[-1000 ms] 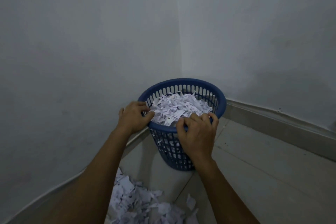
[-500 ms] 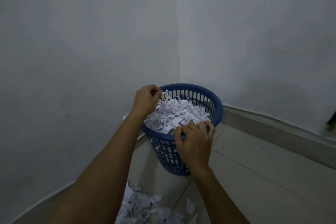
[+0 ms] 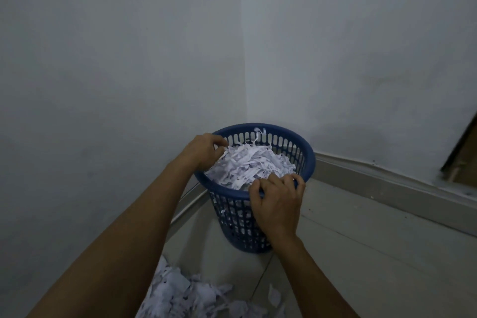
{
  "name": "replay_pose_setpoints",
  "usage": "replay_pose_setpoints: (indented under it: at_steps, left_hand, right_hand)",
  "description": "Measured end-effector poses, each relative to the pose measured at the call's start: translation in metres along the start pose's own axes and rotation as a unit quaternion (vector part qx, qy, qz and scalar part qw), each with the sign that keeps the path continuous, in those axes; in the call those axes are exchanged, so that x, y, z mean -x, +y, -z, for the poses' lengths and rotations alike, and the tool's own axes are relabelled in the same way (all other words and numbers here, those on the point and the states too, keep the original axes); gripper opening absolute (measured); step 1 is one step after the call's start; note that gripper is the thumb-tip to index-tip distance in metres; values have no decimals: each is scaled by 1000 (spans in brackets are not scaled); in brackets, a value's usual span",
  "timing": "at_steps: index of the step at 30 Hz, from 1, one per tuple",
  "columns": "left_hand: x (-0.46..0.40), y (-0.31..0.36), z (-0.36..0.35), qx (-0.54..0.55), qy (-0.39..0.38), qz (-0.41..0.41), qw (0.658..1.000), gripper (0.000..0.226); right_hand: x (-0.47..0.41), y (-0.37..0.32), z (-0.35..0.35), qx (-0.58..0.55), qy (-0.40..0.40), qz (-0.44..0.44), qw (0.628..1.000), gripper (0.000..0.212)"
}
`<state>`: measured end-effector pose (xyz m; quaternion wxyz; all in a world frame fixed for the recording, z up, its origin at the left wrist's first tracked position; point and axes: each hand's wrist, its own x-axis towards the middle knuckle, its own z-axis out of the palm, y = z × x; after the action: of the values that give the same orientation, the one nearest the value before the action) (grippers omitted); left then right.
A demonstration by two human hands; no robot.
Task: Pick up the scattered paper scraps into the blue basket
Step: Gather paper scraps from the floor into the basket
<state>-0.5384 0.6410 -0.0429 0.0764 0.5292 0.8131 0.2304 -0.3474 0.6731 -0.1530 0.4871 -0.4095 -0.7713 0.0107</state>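
Two walls meet behind the blue basket (image 3: 307,162), heaped with paper scraps (image 3: 247,165). Right hand (image 3: 277,202) grips its near rim; left hand (image 3: 204,151) pinches scraps inside. Overfilling could spill shreds onto the floor pile (image 3: 185,294).

The room was dim and bluish, evenly lit without glare; wide-angle bending curved the edges, slightly soft.

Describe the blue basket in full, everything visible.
The blue basket is round, looks plastic, with slotted walls tapering downward. It stands tilted on the tiled floor in the wall corner, heaped with white paper scraps. The right hand grips its near rim; the left hand rests at its left rim, fingers in the scraps.
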Motion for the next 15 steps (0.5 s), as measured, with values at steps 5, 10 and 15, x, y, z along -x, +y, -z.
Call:
replay_pose_setpoints:
  at_steps: [5, 10, 15]
  left_hand:
    - [34, -53, -7, -113, 32, -41, 992, 29]
    - [64, -82, -16, -61, 46, -75, 994, 41]
    - [75, -107, -19, -38, 5, -89, 995, 58]
  right_hand:
    - [1, -23, -4, 55, -38, 1, 998, 41]
    - [7, -51, -5, 88, -77, 13, 993, 46]
    - [14, -60, -9, 106, -102, 48, 988, 45]
